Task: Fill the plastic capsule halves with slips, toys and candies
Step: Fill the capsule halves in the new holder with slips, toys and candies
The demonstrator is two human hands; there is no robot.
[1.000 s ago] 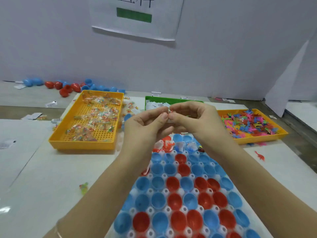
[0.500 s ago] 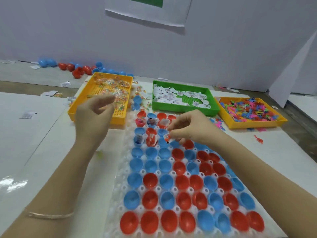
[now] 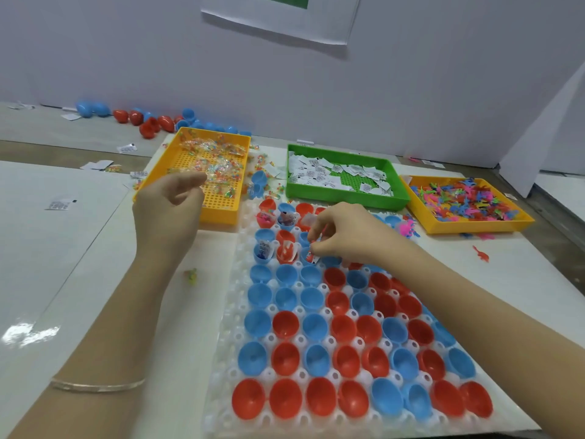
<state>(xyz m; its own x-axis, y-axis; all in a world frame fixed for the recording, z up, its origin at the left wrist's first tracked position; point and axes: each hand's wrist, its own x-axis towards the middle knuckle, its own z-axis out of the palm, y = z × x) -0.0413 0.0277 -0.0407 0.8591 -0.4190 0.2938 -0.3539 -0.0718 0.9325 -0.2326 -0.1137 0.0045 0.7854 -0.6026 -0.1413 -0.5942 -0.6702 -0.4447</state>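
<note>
A white holder tray (image 3: pixel 221 359) carries rows of open red and blue capsule halves (image 3: pixel 285 324). A few halves in the far rows (image 3: pixel 264 248) hold slips and toys; the nearer ones look hollow. My right hand (image 3: pixel 345 236) pinches a small red toy (image 3: pixel 317 237) just above a blue half in the third row. My left hand (image 3: pixel 167 210) hovers with loosely curled fingers and nothing in it, over the near corner of the yellow candy tray (image 3: pixel 218 207). Behind lie a green tray (image 3: pixel 342 196) of white slips and a yellow tray (image 3: pixel 474 226) of coloured toys.
Closed red and blue capsules (image 3: pixel 148 122) lie along the wall at the back left. A loose candy (image 3: pixel 191 275) sits left of the holder tray, and a red toy (image 3: pixel 481 255) and a pink toy (image 3: pixel 406 229) to its right. A slip (image 3: pixel 60 204) lies far left.
My hands, joined in front of me a second ago, have parted. The left went left over the candy tray; the right dropped to the far capsule rows.
</note>
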